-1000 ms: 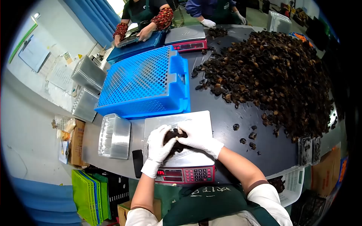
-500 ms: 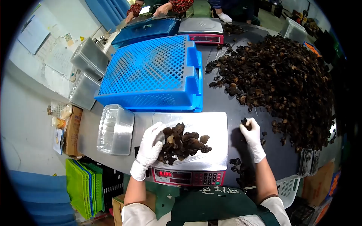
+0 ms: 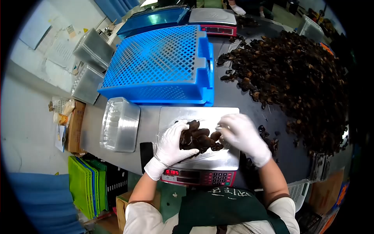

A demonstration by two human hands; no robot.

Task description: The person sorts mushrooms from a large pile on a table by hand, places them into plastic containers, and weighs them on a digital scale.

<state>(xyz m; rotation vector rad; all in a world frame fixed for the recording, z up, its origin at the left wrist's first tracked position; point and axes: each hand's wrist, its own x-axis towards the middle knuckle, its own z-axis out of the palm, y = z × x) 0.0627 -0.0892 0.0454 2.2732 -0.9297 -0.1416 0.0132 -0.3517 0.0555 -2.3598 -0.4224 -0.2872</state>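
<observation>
A clump of dark wood ear mushrooms (image 3: 198, 136) lies on the silver pan of a red-framed scale (image 3: 220, 162), whose display shows red digits. My white-gloved left hand (image 3: 171, 146) curls round the clump's left side, thumb along its near edge and fingers at its far edge. From the right, my gloved right hand (image 3: 245, 136) reaches over the pan, its fingertips close to the clump's right edge. Motion smears those fingers. Clear plastic film shows under the mushrooms.
A large heap of wood ears (image 3: 292, 85) covers the table's right side. Beyond the scale stands an upturned blue crate (image 3: 152, 62). Stacked clear plastic boxes (image 3: 120, 124) are at the left. A dark phone-like slab (image 3: 146, 154) lies beside the scale. Another scale (image 3: 212, 17) stands farther back.
My right hand has moved left from the table onto the scale; the small dark piece it pinched no longer shows. My left hand has shifted right, bunching the clump closer together.
</observation>
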